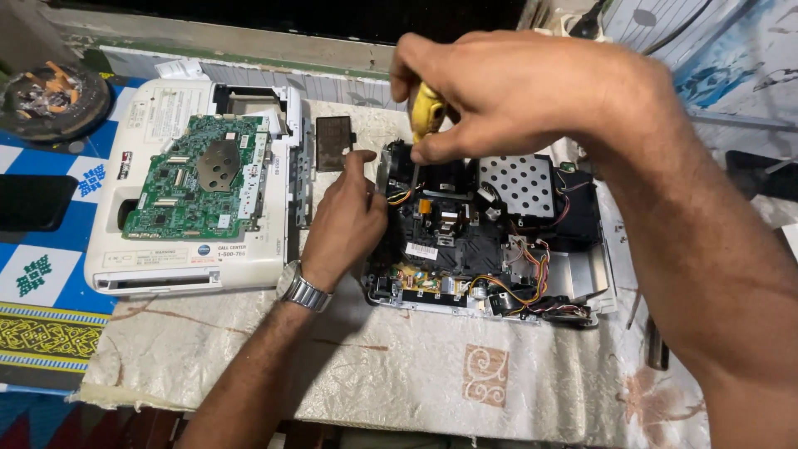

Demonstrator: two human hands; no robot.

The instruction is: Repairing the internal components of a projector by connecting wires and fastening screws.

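The right hand (pixel 499 91) has its fingers clamped on the yellow handle of a screwdriver (pixel 426 112), whose shaft stands upright into the opened black device chassis (pixel 490 233) on the pale cloth (pixel 399 366). The left hand (pixel 345 220), fingers together, presses the chassis's left edge, near a small white rectangular label (pixel 421 250). Farther left lies the white cover (pixel 125 258), carrying 1 green circuit board (pixel 199 179) and pale rectangular stickers.

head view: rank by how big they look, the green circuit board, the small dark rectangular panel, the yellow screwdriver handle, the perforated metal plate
1. Green circuit board
2. Perforated metal plate
3. Small dark rectangular panel
4. Yellow screwdriver handle, partly hidden by the right hand, so unsure against the panel.
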